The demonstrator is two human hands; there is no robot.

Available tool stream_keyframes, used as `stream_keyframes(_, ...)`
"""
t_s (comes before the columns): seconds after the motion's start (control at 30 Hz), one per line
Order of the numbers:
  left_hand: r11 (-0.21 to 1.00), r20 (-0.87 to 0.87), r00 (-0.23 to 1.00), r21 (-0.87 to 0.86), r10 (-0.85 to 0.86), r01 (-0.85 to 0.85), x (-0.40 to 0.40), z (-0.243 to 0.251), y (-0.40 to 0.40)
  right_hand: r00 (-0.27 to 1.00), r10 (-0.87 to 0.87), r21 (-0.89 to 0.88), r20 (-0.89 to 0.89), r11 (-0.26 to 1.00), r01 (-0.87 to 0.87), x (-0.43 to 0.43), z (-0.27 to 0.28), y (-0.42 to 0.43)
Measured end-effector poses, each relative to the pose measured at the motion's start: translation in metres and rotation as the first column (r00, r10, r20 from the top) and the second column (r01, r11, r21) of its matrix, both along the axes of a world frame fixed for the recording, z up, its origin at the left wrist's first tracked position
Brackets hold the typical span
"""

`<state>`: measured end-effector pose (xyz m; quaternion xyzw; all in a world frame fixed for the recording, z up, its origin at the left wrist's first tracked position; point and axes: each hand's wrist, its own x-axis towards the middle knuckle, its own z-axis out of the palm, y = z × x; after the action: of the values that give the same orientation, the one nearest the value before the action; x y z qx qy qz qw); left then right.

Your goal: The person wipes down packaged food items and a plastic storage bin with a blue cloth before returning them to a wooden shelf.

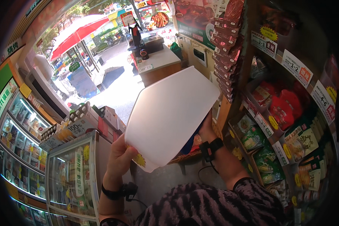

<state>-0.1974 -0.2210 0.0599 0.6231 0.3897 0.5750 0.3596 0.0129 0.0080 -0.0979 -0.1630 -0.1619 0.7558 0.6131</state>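
Directly before me is a white plastic bin or tray, held tilted in the air with a broad smooth face towards me. At its lower left corner my left hand grips the edge, the thumb beside a yellow starburst label. My right hand is at the right edge, its fingers mostly hidden behind the bin. Something blue, perhaps cloth, shows below that edge by the right palm; whether the hand holds it is unclear. Both wrists wear black straps with small devices and cables.
A wicker basket stands beneath the bin. Shelves to the right hold red packets and green packets. Hanging packets line a post. Glass-door fridge and boxed bottles stand left; a counter lies ahead.
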Motion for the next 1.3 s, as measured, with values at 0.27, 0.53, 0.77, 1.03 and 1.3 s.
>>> stream_keyframes(0.27, 0.989, -0.378, 0.925, 0.125, -0.022, 0.074, 0.043, -0.012, 0.02, 0.995, 0.091, 0.237, 0.034, 0.967, -0.096, -0.016, 0.03, -0.034)
stream_keyframes(0.53, 0.964, 0.051, 0.969, 0.101, 0.24, -0.244, 0.065, -0.023, 0.051, 0.962, 0.074, 0.377, 0.264, 0.91, -0.173, -0.031, 0.104, -0.124)
stream_keyframes(0.77, 0.973, 0.329, 0.923, 0.037, 0.202, -0.226, 0.076, -0.021, 0.045, 0.633, -0.617, 0.839, 0.467, 0.535, -0.098, -0.023, 0.115, -0.125)
stream_keyframes(1.03, 0.986, 0.596, 0.786, -0.129, 0.165, -0.109, 0.078, -0.015, 0.048, 0.471, -0.769, 0.899, 0.432, 0.33, -0.287, -0.009, 0.116, -0.135)
stream_keyframes(1.3, 0.994, 0.747, 0.665, -0.057, -0.021, 0.095, 0.064, -0.017, 0.056, 0.596, -0.592, 0.797, 0.543, 0.587, -0.144, 0.01, 0.076, -0.107)
